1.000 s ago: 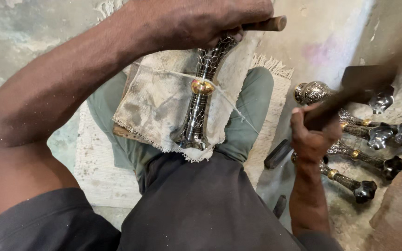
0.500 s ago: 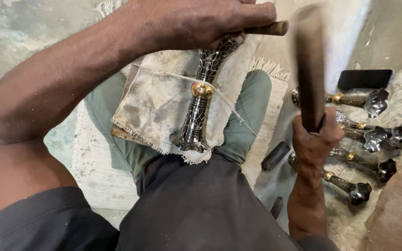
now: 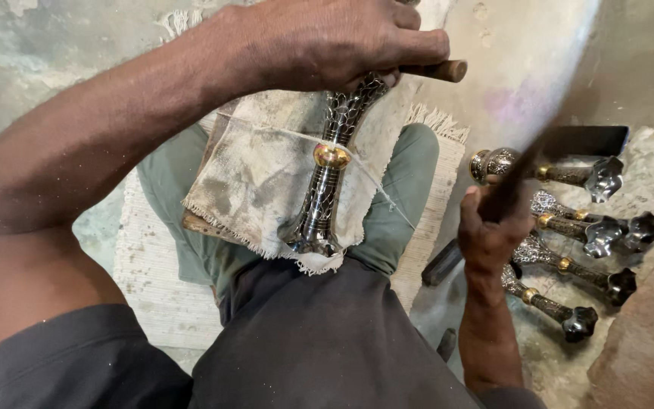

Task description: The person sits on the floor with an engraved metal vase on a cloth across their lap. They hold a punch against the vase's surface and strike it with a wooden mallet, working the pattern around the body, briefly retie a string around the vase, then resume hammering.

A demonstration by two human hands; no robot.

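My left hand (image 3: 327, 45) closes over the top end of a patterned metal stem (image 3: 325, 189) with a brass ring at its middle, and it also grips a wooden-handled tool (image 3: 437, 70) that pokes out to the right. The stem lies on a stained cloth (image 3: 259, 174) spread between my knees. My right hand (image 3: 486, 235), off to the right, is shut on the handle of a dark hammer (image 3: 562, 148) that is blurred by motion, its head up and to the right.
Several similar metal stems (image 3: 577, 227) with flared ends lie in a row on the stone floor at right. A woven mat (image 3: 153, 288) lies under my legs. A dark cylindrical tool (image 3: 442, 263) rests beside my right knee.
The hammer in my right hand has swung from level, through upright, to tilted up and to the right. My left hand has kept its hold on the stem.
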